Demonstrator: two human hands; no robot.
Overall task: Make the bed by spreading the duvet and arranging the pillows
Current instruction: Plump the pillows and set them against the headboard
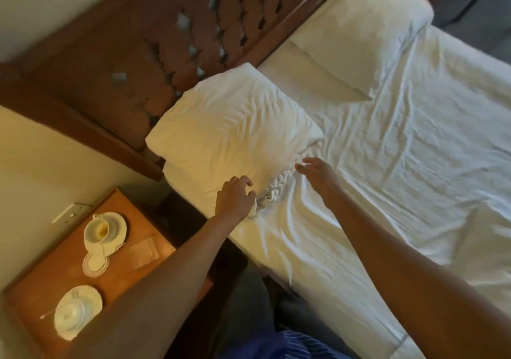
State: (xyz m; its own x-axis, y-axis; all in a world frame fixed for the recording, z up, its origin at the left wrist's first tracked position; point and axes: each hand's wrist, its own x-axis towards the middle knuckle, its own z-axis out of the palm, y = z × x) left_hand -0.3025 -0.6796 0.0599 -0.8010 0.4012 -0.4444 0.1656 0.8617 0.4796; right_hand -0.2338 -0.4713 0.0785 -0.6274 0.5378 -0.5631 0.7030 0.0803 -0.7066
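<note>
Head view: looks down at an angle across the head end of a bed. Reaches both bare arms forward toward the near pillow (232, 134), white and creased, lying at the near corner of the mattress with its far edge against the brown headboard (154, 43).

Holds the left hand (235, 198) over that pillow's near corner, fingers curled claw-like, thumb by the bunched end of the pillowcase (276, 190). Cannot tell whether any cloth is actually pinched.

Holds the right hand (315, 173) just beside the same bunched end, on its other side, fingers loose and spread, grasping nothing, at or just above the white cover (414, 151).

Shows that cover spread and wrinkled over the mattress; cannot tell whether duvet or sheet. Shows the far pillow (359, 35) further along the headboard, well apart from the near one, one corner pointing down the bed.

Takes in, left of the bed, a wooden bedside table (49, 270). On it:
- a white cup on a saucer (102, 230) with brownish residue inside
- a lace doily (95, 263) just beside the saucer
- a clear glass piece (143, 250) nearer the bed
- a lidded white dish (73, 311) on its own saucer at the near end

Shows a wall socket (72, 213) behind the table and blue striped cloth (290, 345) at the bottom edge.
</note>
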